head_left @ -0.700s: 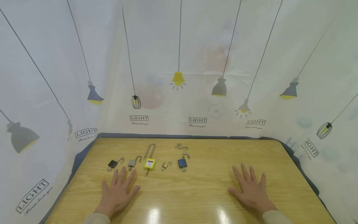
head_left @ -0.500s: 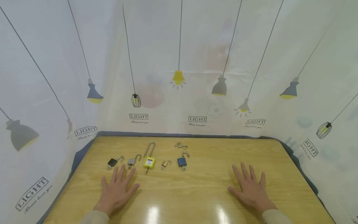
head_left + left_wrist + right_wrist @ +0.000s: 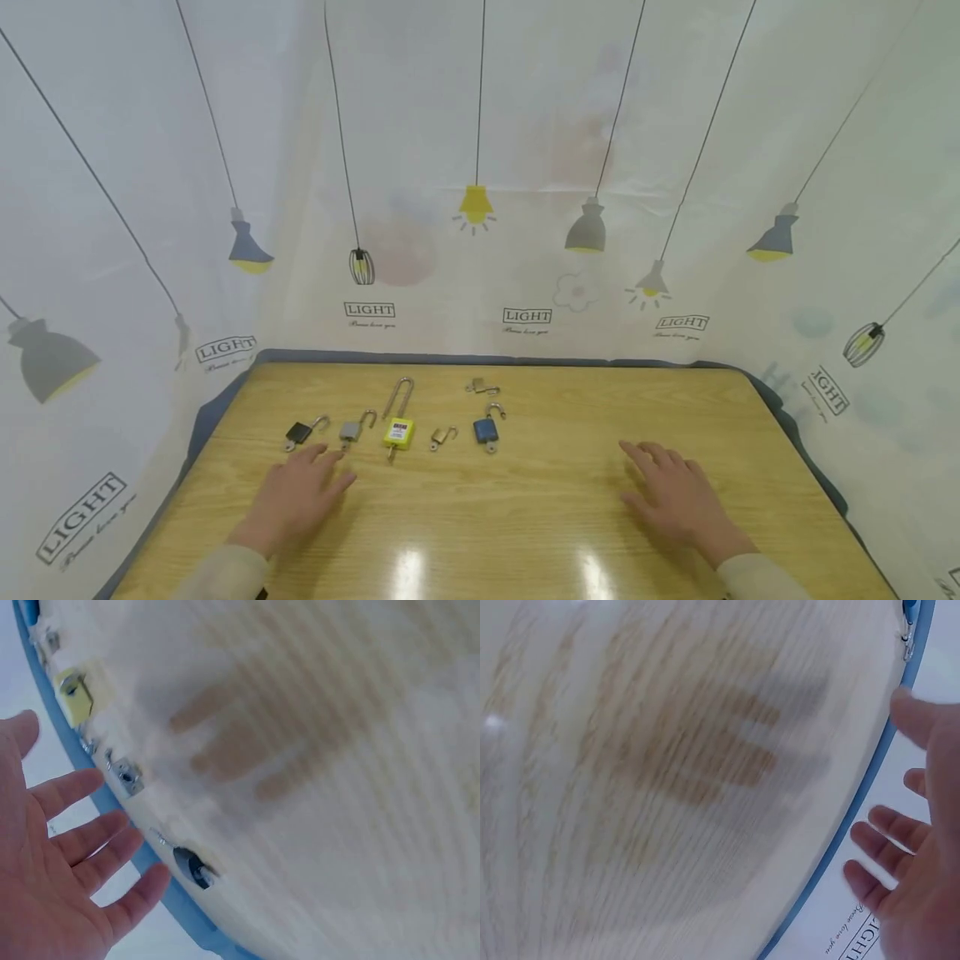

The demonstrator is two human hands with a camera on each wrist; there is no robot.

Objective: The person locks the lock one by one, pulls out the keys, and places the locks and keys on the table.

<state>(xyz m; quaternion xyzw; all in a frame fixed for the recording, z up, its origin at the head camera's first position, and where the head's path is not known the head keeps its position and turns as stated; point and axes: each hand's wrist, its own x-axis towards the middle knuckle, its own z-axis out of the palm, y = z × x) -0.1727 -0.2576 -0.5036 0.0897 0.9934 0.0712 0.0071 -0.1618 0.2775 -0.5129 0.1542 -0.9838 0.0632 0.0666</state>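
Plainly, the table (image 3: 517, 508) bears six padlocks (image 3: 398, 433) near the left hand (image 3: 295, 493).

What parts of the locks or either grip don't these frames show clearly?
Yellow lock: label text too small, head view.
Black lock: detail blurred, left wrist view.
Blue lock: cut off by top edge, right wrist view.
Left grip: left edge cuts part off, left wrist view.
Right grip: right edge cuts part off, right wrist view.
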